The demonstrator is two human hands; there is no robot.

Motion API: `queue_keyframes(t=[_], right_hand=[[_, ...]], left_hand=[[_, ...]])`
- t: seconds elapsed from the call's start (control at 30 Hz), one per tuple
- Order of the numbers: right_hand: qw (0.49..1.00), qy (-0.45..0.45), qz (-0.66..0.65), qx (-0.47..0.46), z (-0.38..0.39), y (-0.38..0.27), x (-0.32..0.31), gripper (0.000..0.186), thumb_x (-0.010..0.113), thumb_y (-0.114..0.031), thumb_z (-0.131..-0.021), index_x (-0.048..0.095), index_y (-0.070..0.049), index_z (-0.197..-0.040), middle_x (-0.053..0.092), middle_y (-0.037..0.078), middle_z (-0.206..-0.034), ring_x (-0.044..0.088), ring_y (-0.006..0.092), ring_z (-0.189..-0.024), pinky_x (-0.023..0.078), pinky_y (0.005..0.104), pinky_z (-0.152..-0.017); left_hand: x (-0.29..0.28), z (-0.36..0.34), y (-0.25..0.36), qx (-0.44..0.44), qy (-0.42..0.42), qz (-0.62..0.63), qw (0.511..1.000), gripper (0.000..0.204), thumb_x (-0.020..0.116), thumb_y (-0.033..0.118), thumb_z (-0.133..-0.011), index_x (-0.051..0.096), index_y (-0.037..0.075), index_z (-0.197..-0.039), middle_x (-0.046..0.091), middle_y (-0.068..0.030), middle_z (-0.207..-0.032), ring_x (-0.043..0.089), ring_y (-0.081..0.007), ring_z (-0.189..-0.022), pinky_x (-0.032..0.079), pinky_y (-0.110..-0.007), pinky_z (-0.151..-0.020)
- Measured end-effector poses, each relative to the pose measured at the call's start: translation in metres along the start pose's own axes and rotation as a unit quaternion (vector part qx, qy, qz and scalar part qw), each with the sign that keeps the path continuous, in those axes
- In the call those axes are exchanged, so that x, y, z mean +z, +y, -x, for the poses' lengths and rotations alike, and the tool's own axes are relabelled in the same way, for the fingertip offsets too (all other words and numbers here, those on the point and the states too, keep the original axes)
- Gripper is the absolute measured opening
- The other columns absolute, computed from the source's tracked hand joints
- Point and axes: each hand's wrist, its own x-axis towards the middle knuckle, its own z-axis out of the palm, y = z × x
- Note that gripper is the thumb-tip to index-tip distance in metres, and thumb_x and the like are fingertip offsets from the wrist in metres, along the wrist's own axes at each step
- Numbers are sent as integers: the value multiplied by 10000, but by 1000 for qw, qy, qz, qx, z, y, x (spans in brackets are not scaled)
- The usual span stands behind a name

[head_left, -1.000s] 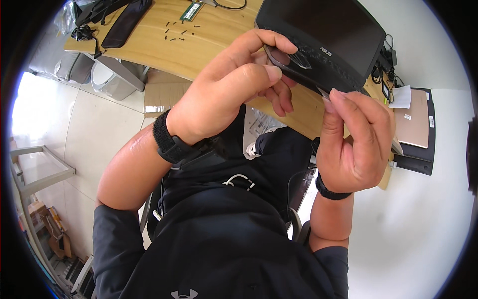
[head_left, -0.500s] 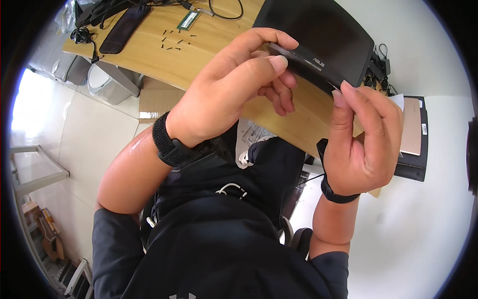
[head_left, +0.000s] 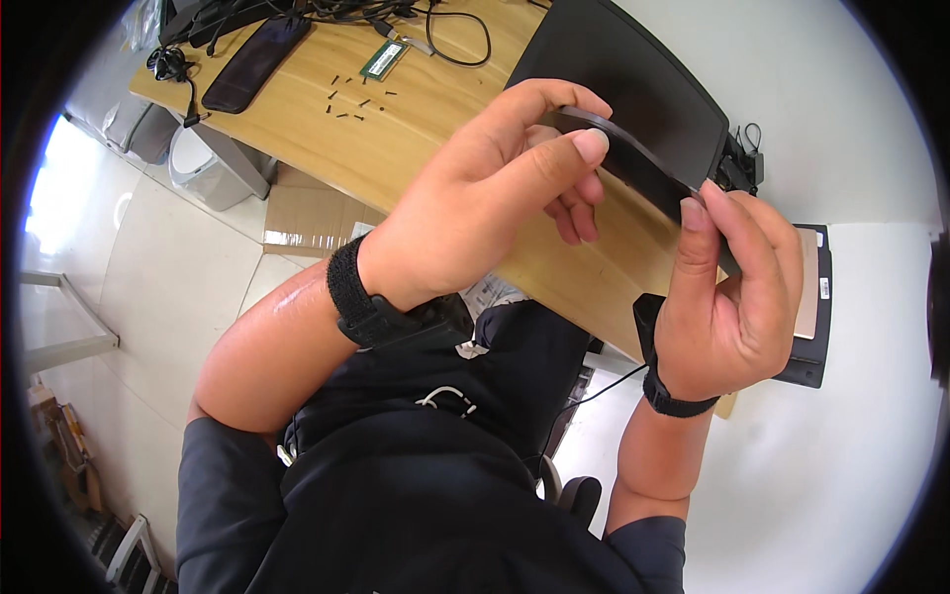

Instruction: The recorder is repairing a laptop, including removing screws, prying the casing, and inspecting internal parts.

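Note:
My left hand (head_left: 475,208) is closed on one end of a thin, dark, elongated panel (head_left: 638,163), thumb on its face and forefinger over its top edge. My right hand (head_left: 737,297) pinches the other end between thumb and forefinger, lower and to the right. The panel is held tilted in front of a black laptop-like screen (head_left: 633,69) standing on the wooden desk (head_left: 287,129). Its ends are partly hidden by my fingers. Both wrists wear black straps.
On the desk lie a green memory stick (head_left: 384,59), several small screws (head_left: 356,109), a dark pouch (head_left: 252,64) and tangled cables (head_left: 455,35). A white bin (head_left: 198,168) and cardboard (head_left: 307,223) sit below. A closed laptop stack (head_left: 804,361) is by the wall at right.
Both hands have shifted right and slightly down with the panel, which now shows more edge-on. The surroundings have also shifted in the view.

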Motion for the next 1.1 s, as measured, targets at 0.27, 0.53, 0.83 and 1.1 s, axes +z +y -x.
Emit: queue_keyframes(t=[0.27, 0.53, 0.83, 1.1], right_hand=[[999, -33, -15, -18, -10, -3, 6, 263, 839, 52, -813, 809, -65, -1047, 727, 61, -920, 640, 231, -793, 491, 326, -738], [999, -38, 0, -30, -16, -4, 9, 266, 843, 54, -814, 806, -60, -1051, 720, 61, -911, 642, 224, -785, 493, 327, -717], [999, -43, 13, -25, -11, -8, 8, 291, 846, 64, -803, 805, -68, -1059, 718, 53, -907, 650, 225, -792, 503, 330, -713], [994, -71, 41, -77, -9, -10, 6, 238, 807, 116, -860, 797, -2, -1067, 704, 92, -936, 656, 196, -813, 521, 292, -691]], left_hand=[[4, -1, 2, -7, 21, 8, 1000, 410, 636, 247, -1078, 523, -15, -1373, 656, -65, -931, 695, -154, -825, 554, -309, -746], [10, -2, 4, -7, 56, 28, 998, 368, 669, 227, -1040, 558, -15, -1294, 652, -48, -891, 668, -127, -791, 554, -297, -727], [13, -1, 4, -2, 80, 0, 997, 361, 669, 231, -1028, 572, -34, -1254, 644, -46, -788, 650, -116, -727, 530, -277, -681], [12, 4, 5, -3, 60, -60, 996, 310, 513, 137, -1053, 548, 4, -1330, 666, -90, -895, 679, -176, -816, 543, -322, -806]])
